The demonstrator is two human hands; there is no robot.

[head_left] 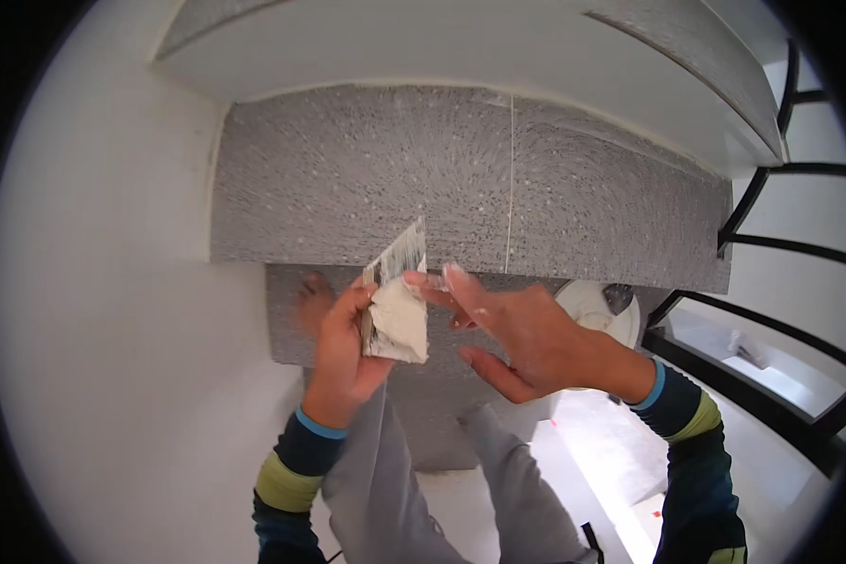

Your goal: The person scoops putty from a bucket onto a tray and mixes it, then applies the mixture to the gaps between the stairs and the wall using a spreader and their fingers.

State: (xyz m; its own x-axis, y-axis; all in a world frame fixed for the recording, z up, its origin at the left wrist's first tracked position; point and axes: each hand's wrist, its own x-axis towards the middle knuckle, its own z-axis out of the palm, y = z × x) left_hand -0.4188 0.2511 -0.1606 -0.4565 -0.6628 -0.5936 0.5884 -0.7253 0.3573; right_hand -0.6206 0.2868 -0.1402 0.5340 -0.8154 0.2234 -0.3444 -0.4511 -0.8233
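Note:
My left hand [343, 343] grips the left edge of a flat, angular scrap board [406, 246], its upper end pointed. A thick lump of whitish putty [399, 318] lies on the board's face. At the right of the lump, my right hand [545, 338] reaches in with its index finger at the putty. Its fingers are stretched out and apart, and white smears show on the fingertips. No tool shows in the right hand.
A speckled grey stair tread [367, 179] with a pale joint line lies ahead, below a white riser [442, 52]. Black metal railing [752, 211] runs along the right. A round white container [587, 305] with a dark grey piece stands on a lower step. A white wall [113, 282] borders the left.

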